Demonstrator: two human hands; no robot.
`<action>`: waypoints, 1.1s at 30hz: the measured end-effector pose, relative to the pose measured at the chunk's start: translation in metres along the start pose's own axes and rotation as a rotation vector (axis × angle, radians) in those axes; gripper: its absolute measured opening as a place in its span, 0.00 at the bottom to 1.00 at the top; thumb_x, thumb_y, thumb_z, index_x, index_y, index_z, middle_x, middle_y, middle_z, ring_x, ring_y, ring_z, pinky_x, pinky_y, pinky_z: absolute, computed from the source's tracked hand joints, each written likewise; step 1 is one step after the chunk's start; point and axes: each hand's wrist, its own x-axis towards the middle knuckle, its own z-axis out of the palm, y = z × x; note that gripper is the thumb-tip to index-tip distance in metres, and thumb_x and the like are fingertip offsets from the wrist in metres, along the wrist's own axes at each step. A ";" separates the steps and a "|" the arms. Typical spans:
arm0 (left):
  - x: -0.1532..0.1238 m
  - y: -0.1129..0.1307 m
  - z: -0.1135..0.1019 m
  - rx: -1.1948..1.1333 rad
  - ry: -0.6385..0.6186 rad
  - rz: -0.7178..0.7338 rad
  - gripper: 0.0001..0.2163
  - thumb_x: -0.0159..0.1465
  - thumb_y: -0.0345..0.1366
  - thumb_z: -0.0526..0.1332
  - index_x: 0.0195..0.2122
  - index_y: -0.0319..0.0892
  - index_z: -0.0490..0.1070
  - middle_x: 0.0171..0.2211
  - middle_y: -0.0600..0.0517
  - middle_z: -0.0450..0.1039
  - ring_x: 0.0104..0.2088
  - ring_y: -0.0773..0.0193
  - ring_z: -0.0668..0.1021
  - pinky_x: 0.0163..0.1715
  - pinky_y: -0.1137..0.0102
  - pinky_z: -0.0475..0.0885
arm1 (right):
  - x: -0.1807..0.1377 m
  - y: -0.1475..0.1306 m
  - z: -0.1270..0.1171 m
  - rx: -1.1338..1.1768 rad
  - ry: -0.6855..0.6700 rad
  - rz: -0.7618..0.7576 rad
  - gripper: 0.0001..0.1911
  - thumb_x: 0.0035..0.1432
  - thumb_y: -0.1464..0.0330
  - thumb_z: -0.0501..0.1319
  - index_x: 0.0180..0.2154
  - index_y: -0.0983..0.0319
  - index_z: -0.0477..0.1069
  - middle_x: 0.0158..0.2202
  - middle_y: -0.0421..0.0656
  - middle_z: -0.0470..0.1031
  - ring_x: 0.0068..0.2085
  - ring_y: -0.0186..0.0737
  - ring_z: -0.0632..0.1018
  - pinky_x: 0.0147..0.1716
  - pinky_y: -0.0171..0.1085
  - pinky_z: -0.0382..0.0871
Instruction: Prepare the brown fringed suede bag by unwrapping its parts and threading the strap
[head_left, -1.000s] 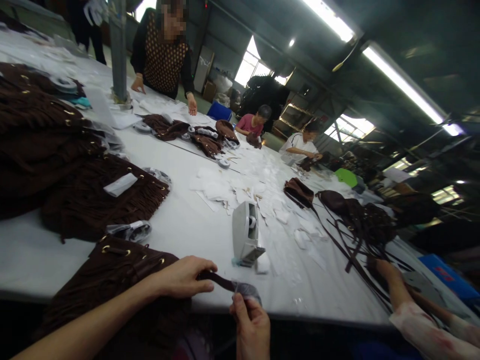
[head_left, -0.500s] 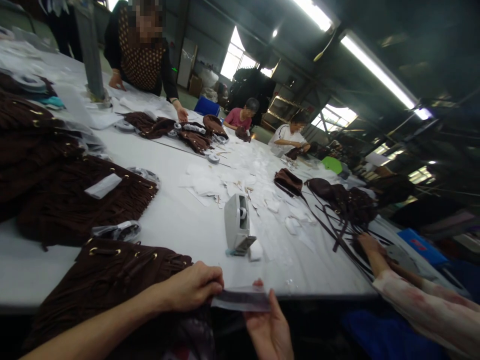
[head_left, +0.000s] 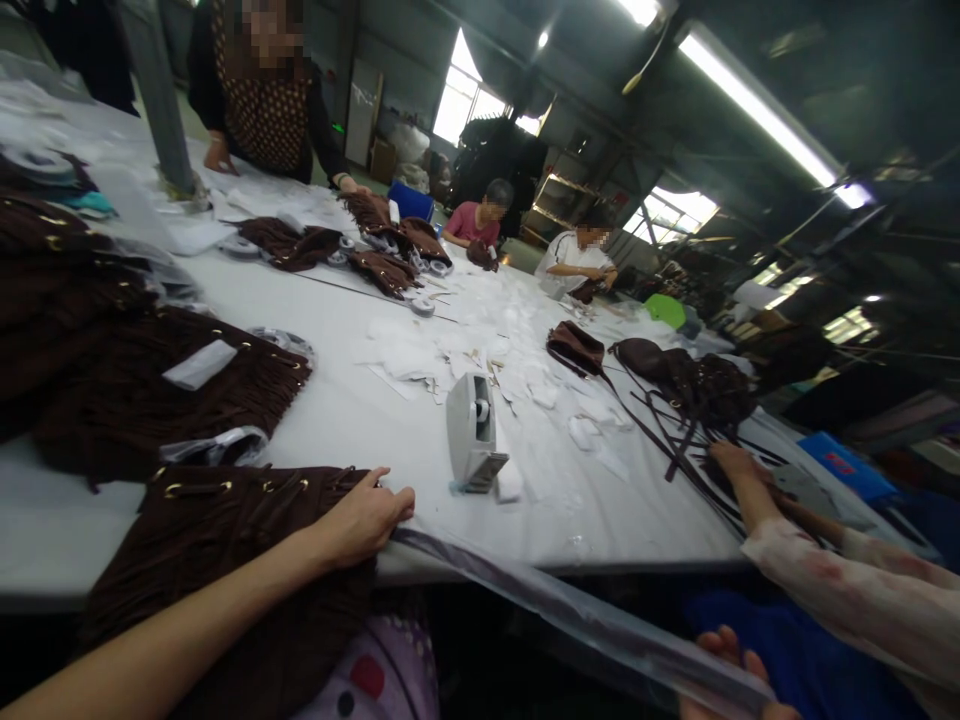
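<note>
My left hand point(head_left: 365, 519) lies on the edge of a dark brown fringed suede bag point(head_left: 217, 520) at the table's near edge and pinches one end of a long clear plastic sleeve point(head_left: 570, 620). The sleeve stretches down to the right, off the table. My right hand point(head_left: 731, 680) is at the bottom right corner, only its fingertips showing, curled under the sleeve's far end. A dark strap seems to lie inside the sleeve; I cannot be sure.
A grey tape dispenser point(head_left: 472, 432) stands on the white table point(head_left: 375, 420) just beyond my left hand. Piles of brown bags point(head_left: 150, 390) lie left, white paper scraps point(head_left: 450, 360) in the middle. A co-worker's arm point(head_left: 817, 570) reaches in from the right. Other people work at the far side.
My right hand has pulled far down and to the right, drawing the plastic sleeve out long. My left hand moved a little left onto the bag's edge.
</note>
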 end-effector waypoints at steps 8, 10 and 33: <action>0.007 0.022 -0.026 -0.088 -0.136 -0.007 0.09 0.67 0.38 0.46 0.35 0.45 0.63 0.24 0.53 0.70 0.25 0.61 0.74 0.22 0.71 0.58 | -0.072 0.069 0.030 -0.808 -0.475 0.042 0.36 0.38 0.39 0.60 0.30 0.66 0.77 0.32 0.55 0.79 0.36 0.54 0.79 0.43 0.50 0.69; 0.006 0.031 -0.033 -0.112 -0.203 0.054 0.08 0.66 0.37 0.47 0.35 0.45 0.64 0.24 0.53 0.71 0.24 0.62 0.74 0.21 0.71 0.56 | -0.106 0.075 0.056 -0.761 -0.646 -0.174 0.33 0.42 0.45 0.63 0.42 0.63 0.75 0.42 0.51 0.79 0.45 0.52 0.76 0.51 0.49 0.64; -0.003 0.003 -0.031 -0.067 -0.155 -0.001 0.08 0.64 0.38 0.52 0.35 0.46 0.71 0.31 0.49 0.76 0.32 0.56 0.76 0.31 0.68 0.64 | -0.144 0.034 0.136 -1.208 -1.452 -0.595 0.13 0.57 0.59 0.58 0.26 0.60 0.73 0.24 0.38 0.72 0.27 0.38 0.71 0.28 0.33 0.58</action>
